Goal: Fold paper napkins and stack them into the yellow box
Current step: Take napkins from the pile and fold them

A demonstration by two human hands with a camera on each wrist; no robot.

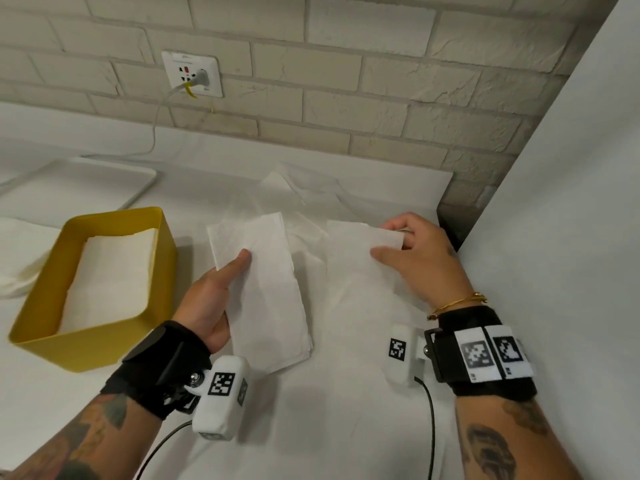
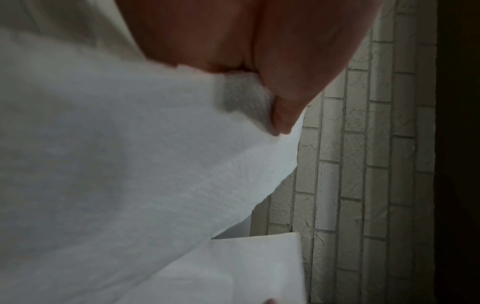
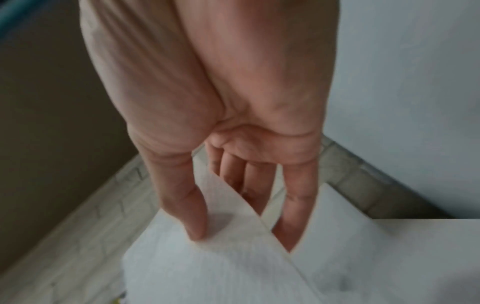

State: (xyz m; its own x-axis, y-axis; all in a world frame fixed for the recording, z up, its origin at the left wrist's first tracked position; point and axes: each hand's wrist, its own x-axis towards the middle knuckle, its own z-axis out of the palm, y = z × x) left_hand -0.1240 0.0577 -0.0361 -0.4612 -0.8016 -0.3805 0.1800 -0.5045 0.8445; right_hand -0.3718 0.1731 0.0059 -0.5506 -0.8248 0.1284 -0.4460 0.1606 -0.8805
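Observation:
A yellow box (image 1: 166,258) stands at the left of the white table with folded white napkins (image 1: 110,271) stacked inside. My left hand (image 1: 221,289) holds a long folded napkin (image 1: 270,292) by its left edge, thumb on top; the left wrist view shows the thumb (image 2: 285,115) pressed on the folded napkin (image 2: 130,164). My right hand (image 1: 408,251) pinches the corner of an unfolded napkin (image 1: 360,244) and lifts it off the table. In the right wrist view the thumb (image 3: 192,218) lies on that napkin (image 3: 221,257) with fingers behind it.
More loose napkins (image 1: 304,188) lie crumpled behind the two in hand. A white tray (image 1: 104,178) sits at the back left, and a cable runs from a wall socket (image 1: 192,74). A brick wall (image 1: 346,81) closes the back, a white panel (image 1: 571,202) the right.

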